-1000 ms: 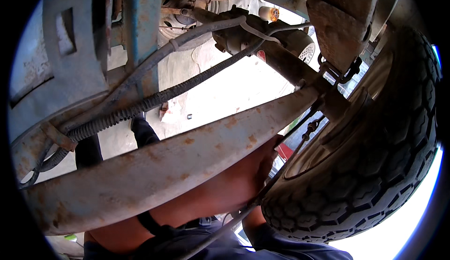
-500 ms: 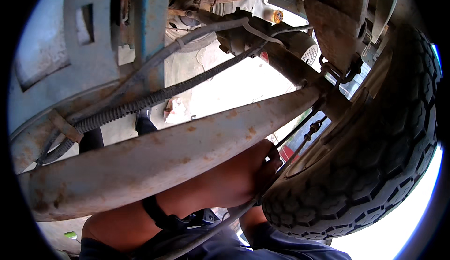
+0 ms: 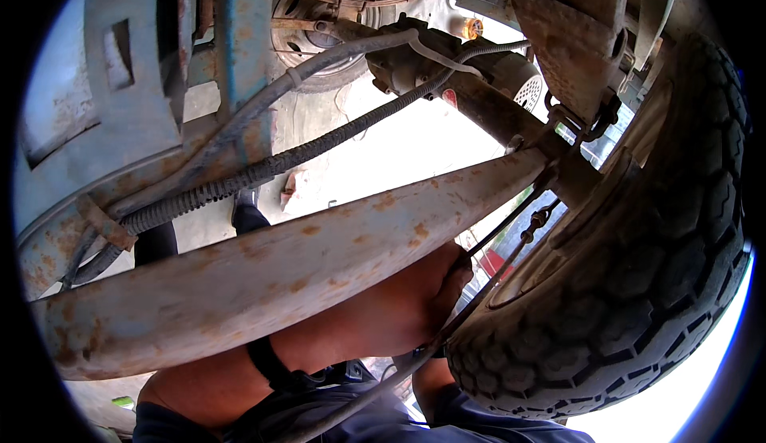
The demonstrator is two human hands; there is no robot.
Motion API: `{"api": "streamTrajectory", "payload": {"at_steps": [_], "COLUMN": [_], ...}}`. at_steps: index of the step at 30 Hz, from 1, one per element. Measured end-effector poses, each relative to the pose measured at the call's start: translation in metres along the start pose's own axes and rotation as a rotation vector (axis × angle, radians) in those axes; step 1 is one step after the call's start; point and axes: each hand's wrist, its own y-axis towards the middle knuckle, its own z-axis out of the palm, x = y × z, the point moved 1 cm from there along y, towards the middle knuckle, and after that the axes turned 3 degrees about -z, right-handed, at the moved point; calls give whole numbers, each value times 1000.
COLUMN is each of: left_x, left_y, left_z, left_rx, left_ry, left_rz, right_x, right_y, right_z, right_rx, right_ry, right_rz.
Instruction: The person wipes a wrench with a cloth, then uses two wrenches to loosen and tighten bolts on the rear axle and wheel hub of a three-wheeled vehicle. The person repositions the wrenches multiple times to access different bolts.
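Note:
My left hand (image 3: 435, 295) reaches under a rusty pale grey curved beam (image 3: 295, 271), with a black band on its wrist. Its fingers are curled closed where a thin dark rod (image 3: 504, 221) meets them. Just beside the fingers, a cable (image 3: 488, 287) with a metal fitting slants down past the inner side of a wheel. That wheel's chunky black tyre (image 3: 606, 315) fills the right side. Only the forearm (image 3: 432, 379) of my right arm shows, low beside the tyre; the right hand is hidden behind my left hand and the cable.
A ribbed black conduit (image 3: 319, 144) and a grey hose (image 3: 263, 104) cross above the beam. A rusty axle tube (image 3: 495, 112) runs to the wheel. Farther off are another wheel (image 3: 319, 32) and a rusty bracket (image 3: 570, 44). A blue-grey frame panel (image 3: 88, 116) stands at left.
The view has shifted slightly. My left hand stays under the beam beside the rod, its fingers a little more drawn in. My right forearm remains low by the tyre.

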Motion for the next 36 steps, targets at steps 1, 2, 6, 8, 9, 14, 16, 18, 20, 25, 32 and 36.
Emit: {"api": "streamTrajectory", "payload": {"at_steps": [1, 2, 6, 8, 9, 14, 16, 18, 20, 25, 32, 36], "left_x": [-1, -2, -4, -1, 3, -5, -17, -14, -46, -41, -24, -23], "left_y": [-1, -1, 1, 2, 5, 1, 2, -2, -12, -13, -12, -14], "left_z": [0, -1, -6, -4, 2, -4, -11, -3, -6, -2, -2, 1], "left_rx": [3, 6, 55, -40, -138, -72, -22, -121, -103, -145, -210, -271], "left_ry": [-5, -15, -56, -35, -16, 35, 46, 150, 129, 200, 228, 246], "left_rz": [-2, -7, -64, 1, 79, -19, -114, -52, -139, -113, -87, -25], "right_x": [0, 0, 0, 0, 2, 3, 2, -2, 1, -8, -15, -7], "right_y": [-1, -1, 2, 5, 6, 11, 21, 33, 28, 33, 52, 54], "right_z": [-2, -1, -4, -7, -8, -15, -20, -25, -23, -20, 1, 28], "right_rx": [5, 5, 11, 26, 33, 78, 112, 158, 151, 202, 273, 356], "right_ry": [0, -2, -2, -7, -9, -12, -11, 9, 2, 13, 59, 84], "right_rz": [-1, 2, -3, 2, -3, -43, -46, -46, -71, -96, -144, -170]}}
